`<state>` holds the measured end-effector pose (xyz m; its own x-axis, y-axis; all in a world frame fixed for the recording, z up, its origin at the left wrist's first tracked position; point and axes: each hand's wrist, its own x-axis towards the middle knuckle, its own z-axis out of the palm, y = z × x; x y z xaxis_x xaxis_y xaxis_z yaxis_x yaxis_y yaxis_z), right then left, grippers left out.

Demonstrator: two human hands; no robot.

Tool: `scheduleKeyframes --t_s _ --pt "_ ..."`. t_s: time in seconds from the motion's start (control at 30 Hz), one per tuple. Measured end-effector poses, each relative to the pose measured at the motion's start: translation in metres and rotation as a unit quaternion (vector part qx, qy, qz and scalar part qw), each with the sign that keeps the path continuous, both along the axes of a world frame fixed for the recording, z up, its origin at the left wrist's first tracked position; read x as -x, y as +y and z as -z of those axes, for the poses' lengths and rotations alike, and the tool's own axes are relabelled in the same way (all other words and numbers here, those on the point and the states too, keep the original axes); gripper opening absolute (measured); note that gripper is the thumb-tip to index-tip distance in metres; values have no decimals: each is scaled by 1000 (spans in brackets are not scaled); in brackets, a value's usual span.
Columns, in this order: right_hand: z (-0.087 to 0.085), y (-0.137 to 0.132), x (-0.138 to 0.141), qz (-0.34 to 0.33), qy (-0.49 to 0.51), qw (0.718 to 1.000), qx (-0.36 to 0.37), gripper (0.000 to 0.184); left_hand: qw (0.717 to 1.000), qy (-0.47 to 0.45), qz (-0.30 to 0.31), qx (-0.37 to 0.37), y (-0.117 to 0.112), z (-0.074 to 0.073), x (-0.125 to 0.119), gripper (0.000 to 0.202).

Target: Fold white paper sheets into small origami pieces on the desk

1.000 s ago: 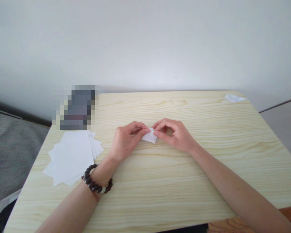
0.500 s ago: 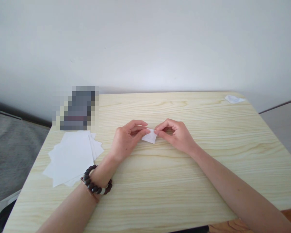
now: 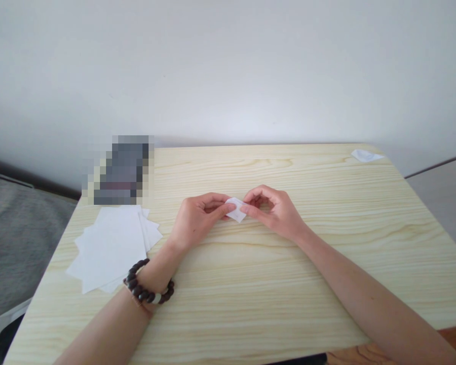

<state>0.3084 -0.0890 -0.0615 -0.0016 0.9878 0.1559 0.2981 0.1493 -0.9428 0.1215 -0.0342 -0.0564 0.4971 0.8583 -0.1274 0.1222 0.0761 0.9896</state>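
Currently the left hand (image 3: 197, 218) and the right hand (image 3: 271, 210) pinch a small folded white paper (image 3: 236, 215) between them, thumbs on its near face, above the middle of the worktop (image 3: 251, 299). Beside the left forearm, which wears a dark beaded bracelet (image 3: 139, 291), lies a fanned stack of white sheets (image 3: 112, 248); another folded paper (image 3: 366, 155) rests at the far right corner.

Paper piece (image 3: 236, 215) between left hand (image 3: 199, 218) and right hand (image 3: 275, 209), mid-bench (image 3: 251, 284). Paper stack (image 3: 112, 248) at left; obscured object (image 3: 123, 165) behind it. 1 other paper (image 3: 367, 155) at far right corner.
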Motion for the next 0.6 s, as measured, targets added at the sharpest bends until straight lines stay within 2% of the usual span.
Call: scheduleKeyframes --t_s 0.27,0.4,0.5,0.6 --pt "-1 2 0 -26 37 998 40 11 1000 6 13 20 3 -6 0 25" --pt "3 3 -2 -10 70 996 48 14 999 14 12 35 4 -9 2 30" --pt "4 2 -3 6 81 996 43 17 999 24 29 25 3 -9 3 31" --pt "2 1 -1 0 35 999 10 18 998 38 44 5 2 -7 4 28"
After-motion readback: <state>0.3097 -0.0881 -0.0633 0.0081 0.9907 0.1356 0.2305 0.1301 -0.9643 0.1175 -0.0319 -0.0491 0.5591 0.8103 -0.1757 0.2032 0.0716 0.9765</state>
